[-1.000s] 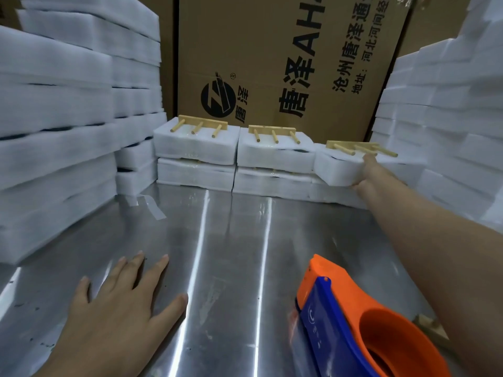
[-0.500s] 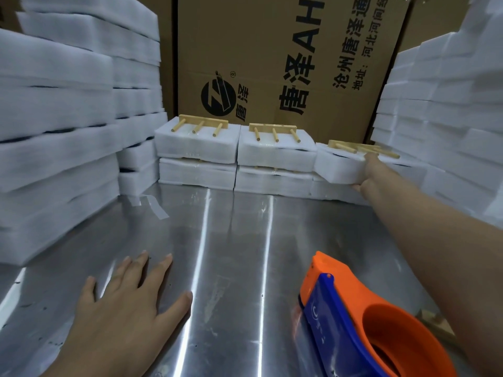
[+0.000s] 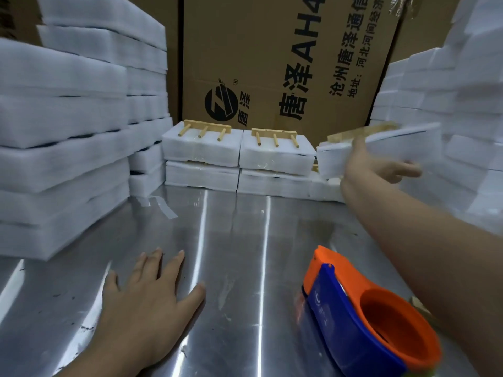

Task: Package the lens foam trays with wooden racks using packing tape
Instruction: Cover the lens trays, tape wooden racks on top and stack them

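Note:
My right hand (image 3: 373, 165) grips a taped white foam tray bundle (image 3: 381, 148) with a wooden rack (image 3: 362, 133) on top, held tilted and blurred above the back right of the steel table (image 3: 245, 240). Two more bundles with pegged wooden racks (image 3: 206, 130) (image 3: 273, 136) sit stacked at the back, against a cardboard box (image 3: 272, 63). My left hand (image 3: 147, 303) rests flat on the table, fingers spread. An orange and blue tape dispenser (image 3: 367, 314) lies at the front right, under my right forearm.
Tall stacks of white foam trays (image 3: 62, 131) line the left side, and more foam stacks (image 3: 449, 104) rise on the right. A strip of clear tape (image 3: 163, 208) lies on the table near the left stack.
My right hand has tipped the foam bundle upward and to the right, off the back row. My left hand has slid a little forward on the table.

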